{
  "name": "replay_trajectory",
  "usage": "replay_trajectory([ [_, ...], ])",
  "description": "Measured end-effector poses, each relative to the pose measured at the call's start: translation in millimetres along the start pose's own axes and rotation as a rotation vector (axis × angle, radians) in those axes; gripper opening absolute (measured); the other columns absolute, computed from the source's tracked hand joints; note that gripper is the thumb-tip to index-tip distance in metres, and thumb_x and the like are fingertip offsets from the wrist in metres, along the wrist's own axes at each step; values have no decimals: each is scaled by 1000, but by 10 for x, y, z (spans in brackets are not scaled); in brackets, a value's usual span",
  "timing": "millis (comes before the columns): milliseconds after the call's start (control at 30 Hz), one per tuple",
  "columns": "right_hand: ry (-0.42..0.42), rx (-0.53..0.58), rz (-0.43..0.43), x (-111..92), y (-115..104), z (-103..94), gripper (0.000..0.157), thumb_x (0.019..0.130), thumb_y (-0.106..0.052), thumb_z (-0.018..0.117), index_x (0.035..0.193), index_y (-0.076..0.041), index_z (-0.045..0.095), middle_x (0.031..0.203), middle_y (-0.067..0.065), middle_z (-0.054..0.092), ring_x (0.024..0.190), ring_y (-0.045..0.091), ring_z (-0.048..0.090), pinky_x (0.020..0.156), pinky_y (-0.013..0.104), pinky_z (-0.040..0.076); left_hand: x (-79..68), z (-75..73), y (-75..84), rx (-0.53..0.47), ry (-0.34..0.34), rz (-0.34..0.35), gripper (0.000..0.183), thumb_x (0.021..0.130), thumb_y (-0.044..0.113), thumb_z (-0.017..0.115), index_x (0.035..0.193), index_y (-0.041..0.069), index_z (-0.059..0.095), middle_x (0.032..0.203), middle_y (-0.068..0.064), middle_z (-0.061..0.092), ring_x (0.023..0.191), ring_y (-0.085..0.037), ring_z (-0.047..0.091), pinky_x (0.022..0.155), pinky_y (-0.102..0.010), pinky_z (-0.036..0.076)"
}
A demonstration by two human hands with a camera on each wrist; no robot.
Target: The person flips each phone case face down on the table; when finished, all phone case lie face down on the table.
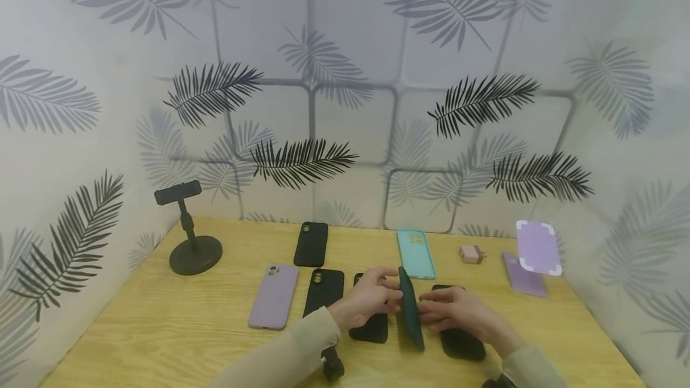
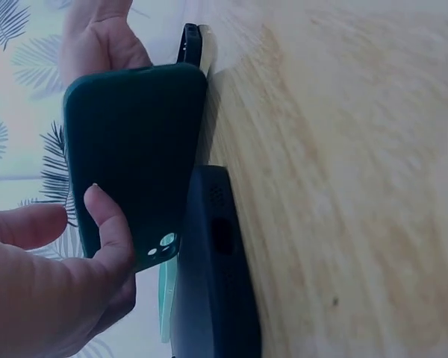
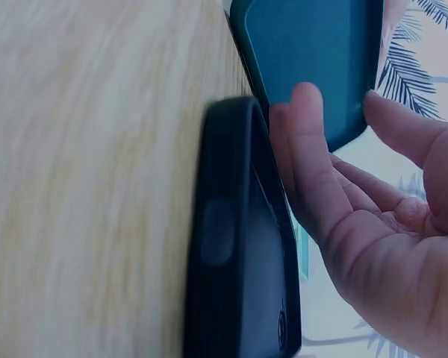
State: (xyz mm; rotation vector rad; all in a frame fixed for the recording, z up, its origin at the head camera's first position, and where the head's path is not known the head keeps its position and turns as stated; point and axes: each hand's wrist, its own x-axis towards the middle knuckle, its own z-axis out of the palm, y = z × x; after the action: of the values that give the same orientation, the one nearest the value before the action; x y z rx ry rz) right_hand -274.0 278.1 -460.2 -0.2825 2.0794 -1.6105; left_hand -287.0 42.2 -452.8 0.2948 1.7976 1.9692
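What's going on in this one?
A person has a dark green phone case nearly upright between both hands. The left-hand grip has fingers against its back; the right-hand grip is at its hollow side. How firmly either holds it isn't clear. Around them on the table lie several black cases, a lilac case and a turquoise case.
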Motion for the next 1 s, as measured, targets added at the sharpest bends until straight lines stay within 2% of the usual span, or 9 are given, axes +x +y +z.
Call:
replay_trajectory([
  [200,-33,32,-4,25,-30,43,64,104,-35,49,139,18,39,129,29,60,112,31,66,88,41,59,11,30,-46,3,-38,7,52,95,2,60,144,5,43,135,-24,52,111,-29,63,94,-50,54],
  [333,-39,68,-3,41,-24,67,67,104,-39,47,139,17,38,130,30,58,112,30,66,89,42,58,7,44,-45,0,-68,-10,52,95,4,61,144,11,45,132,-21,54,108,-27,64,93,-52,55],
  [500,-72,84,-24,71,-14,92,68,104,-39,47,143,15,36,128,29,61,111,29,67,89,42,58,19,72,-59,20,-95,-24,54,93,-2,60,143,14,47,130,-26,52,106,-29,64,89,-51,57],
  [633,-66,72,-32,77,-4,84,72,103,-37,50,148,14,26,122,22,66,106,25,69,86,37,59,23,105,-82,48,-85,-26,57,91,-5,61,143,15,48,134,-29,48,107,-30,64,89,-52,57],
  [767,-62,86,-59,79,16,54,71,103,-31,51,149,14,22,120,18,68,105,24,69,85,35,59,26,122,-89,62,-77,-26,58,90,-7,61,143,14,48,134,-29,48,109,-33,64,88,-52,57],
  [867,-40,80,-94,66,31,19,70,102,-26,54,149,14,21,125,23,64,107,27,68,87,37,59,32,127,-89,84,-77,-34,59,90,-7,61,144,14,47,133,-28,50,110,-34,63,88,-52,57],
  [1000,64,13,-122,26,60,-50,71,99,-24,60,149,11,23,132,29,56,106,25,67,86,40,59,46,134,-86,114,-81,-50,60,90,-5,62,145,13,46,132,-27,51,110,-34,63,88,-52,57],
])
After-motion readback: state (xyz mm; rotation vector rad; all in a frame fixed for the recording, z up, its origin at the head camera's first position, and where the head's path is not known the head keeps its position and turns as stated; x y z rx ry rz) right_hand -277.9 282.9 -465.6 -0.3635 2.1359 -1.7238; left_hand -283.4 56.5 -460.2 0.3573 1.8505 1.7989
